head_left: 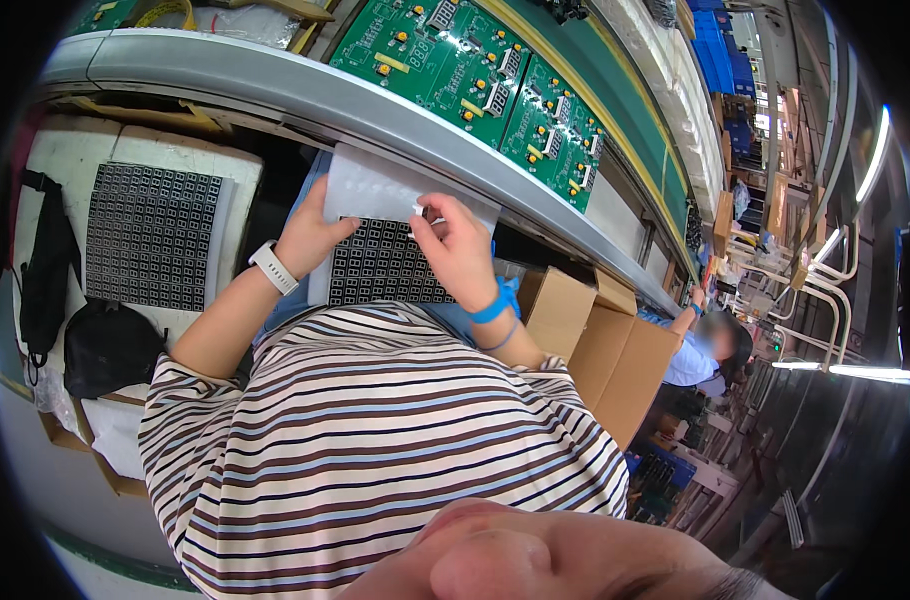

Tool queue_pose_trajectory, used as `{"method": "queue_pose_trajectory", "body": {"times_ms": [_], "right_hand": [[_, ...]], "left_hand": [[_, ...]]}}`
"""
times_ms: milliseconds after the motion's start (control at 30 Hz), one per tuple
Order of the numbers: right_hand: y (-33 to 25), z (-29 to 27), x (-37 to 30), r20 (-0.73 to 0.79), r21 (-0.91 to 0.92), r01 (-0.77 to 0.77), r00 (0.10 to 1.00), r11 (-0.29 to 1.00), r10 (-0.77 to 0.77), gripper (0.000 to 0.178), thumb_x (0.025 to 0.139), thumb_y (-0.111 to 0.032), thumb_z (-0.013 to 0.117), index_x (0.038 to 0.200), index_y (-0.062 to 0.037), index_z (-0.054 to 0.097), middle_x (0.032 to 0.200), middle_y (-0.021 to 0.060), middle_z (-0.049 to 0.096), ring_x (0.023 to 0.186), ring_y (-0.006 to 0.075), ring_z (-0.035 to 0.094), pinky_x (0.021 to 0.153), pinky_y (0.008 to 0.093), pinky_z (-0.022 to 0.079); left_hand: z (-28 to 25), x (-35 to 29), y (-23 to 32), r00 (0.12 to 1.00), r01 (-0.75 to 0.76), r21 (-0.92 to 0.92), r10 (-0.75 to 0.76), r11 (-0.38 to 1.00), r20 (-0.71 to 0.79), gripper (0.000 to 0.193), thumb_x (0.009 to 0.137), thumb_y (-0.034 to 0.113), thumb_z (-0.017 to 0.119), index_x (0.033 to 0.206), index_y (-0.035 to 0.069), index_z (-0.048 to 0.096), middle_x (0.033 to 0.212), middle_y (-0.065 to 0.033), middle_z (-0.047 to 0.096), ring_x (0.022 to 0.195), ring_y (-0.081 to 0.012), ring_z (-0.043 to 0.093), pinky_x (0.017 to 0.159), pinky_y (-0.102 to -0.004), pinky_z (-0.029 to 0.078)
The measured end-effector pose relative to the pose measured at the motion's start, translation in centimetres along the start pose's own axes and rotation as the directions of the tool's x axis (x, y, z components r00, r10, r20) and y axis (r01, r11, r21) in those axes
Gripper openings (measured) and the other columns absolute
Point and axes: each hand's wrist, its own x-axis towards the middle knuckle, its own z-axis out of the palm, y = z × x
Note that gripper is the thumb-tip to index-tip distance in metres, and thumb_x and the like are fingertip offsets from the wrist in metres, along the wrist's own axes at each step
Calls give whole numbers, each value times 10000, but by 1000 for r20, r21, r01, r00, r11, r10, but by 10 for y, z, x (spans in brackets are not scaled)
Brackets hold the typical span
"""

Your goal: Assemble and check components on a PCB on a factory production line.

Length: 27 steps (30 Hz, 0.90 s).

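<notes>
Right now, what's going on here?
The left hand is at the left edge of a gridded black display panel over the person's lap, next to a pale sheet. The right hand is over the panel's upper right, with what looks like a small white piece at its fingertips. A similar panel lies off to the left; green circuit boards lie beyond the metal rail.

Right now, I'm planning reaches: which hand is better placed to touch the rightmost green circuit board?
Probably the right hand: it is nearer that circuit board, with a small white piece at its fingers. The left hand is farther off, at the upper-left corner of the black gridded parts.
</notes>
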Motion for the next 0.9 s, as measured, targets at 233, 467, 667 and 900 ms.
{"method": "queue_pose_trajectory", "body": {"times_ms": [233, 467, 667, 900], "right_hand": [[-33, -66, 92, 148, 364, 174, 959, 915, -241, 411, 834, 4, 631, 1222, -13, 495, 991, 47, 606, 804, 115, 600, 730, 245, 488], [-54, -57, 160, 195, -203, 514, 856, 834, -480, 410, 727, -176, 749, 1074, -3, 617, 933, 118, 596, 806, 207, 613, 690, 319, 501], [-46, -48, 168, 196, -316, 571, 821, 758, -536, 432, 715, -213, 763, 1068, -5, 622, 934, 116, 600, 826, 252, 605, 707, 354, 503], [-56, -51, 176, 238, -329, 543, 840, 773, -488, 427, 703, -211, 780, 1053, -6, 647, 919, 111, 607, 824, 240, 607, 687, 331, 501]], "left_hand": [[3, 9, 3, 998, -63, 200, 60, 978, 22, 641, 792, 158, 654, 1336, 9, 351, 1157, -206, 580, 1063, -325, 581, 932, -360, 439], [0, 3, 29, 996, -61, 578, 89, 814, -20, 612, 779, 221, 662, 1289, 9, 398, 1032, -184, 616, 921, -362, 613, 770, -413, 503], [0, -10, 92, 895, -389, 798, 393, 459, 210, 359, 757, 234, 677, 1049, 42, 591, 917, -115, 602, 819, -270, 611, 671, -374, 503], [12, 36, 131, 624, -572, 792, 741, 216, 248, 521, 692, 324, 726, 1075, 8, 567, 1147, -152, 566, 1099, -294, 525, 968, -446, 392]]}}
